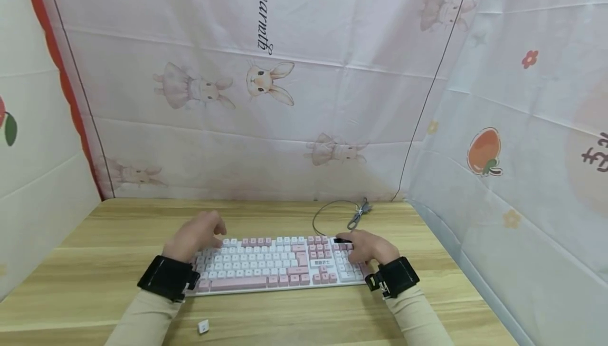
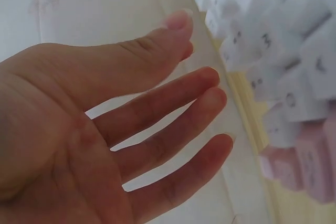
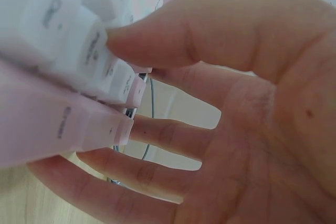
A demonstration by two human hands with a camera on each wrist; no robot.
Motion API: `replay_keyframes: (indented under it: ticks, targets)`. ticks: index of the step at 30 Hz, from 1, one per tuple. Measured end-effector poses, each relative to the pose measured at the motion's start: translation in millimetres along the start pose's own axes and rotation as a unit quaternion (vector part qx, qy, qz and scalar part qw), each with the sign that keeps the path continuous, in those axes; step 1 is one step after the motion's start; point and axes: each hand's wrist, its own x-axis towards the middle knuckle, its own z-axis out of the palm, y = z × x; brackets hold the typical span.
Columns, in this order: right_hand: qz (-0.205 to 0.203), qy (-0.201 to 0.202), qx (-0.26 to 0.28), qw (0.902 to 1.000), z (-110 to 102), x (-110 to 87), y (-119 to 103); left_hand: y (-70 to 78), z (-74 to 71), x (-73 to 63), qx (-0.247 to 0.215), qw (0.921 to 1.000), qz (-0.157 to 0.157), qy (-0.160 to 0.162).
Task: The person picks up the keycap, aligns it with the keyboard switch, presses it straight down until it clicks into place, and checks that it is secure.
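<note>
A white and pink keyboard lies across the wooden table, its left and right ends partly hidden by the hands. Over its upper left corner is my left hand; in the left wrist view, that hand has its fingers loosely bent, with nothing between them and the keys beside the fingertips. My right hand holds the keyboard's right end. In the right wrist view, the thumb of that hand lies on the number-pad keys, while the other fingers reach along the side and back edge.
A loose white keycap sits on the table in front of the keyboard's left part. Behind the keyboard, a grey cable is bundled with a tie. Printed cloth hangs at the back, with more along both sides.
</note>
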Motion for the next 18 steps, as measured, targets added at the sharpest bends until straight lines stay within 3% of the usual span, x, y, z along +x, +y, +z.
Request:
replay_keyframes:
  ticks: [4, 12, 18]
  targets:
    - [0.000, -0.002, 0.000, 1.0000, -0.5, -0.4, -0.9, 1.6, 3.7, -3.3, -0.002, 1.0000, 0.007, -0.004]
    - [0.002, -0.001, 0.000, 1.0000, -0.6, -0.5, -0.5, 7.5, 12.3, -11.4, -0.016, 0.9995, 0.022, 0.019]
    - [0.001, -0.002, 0.001, 1.0000, -1.2, -1.0, -1.3, 13.2, 13.0, -19.3, -0.041, 0.9984, 0.037, 0.013]
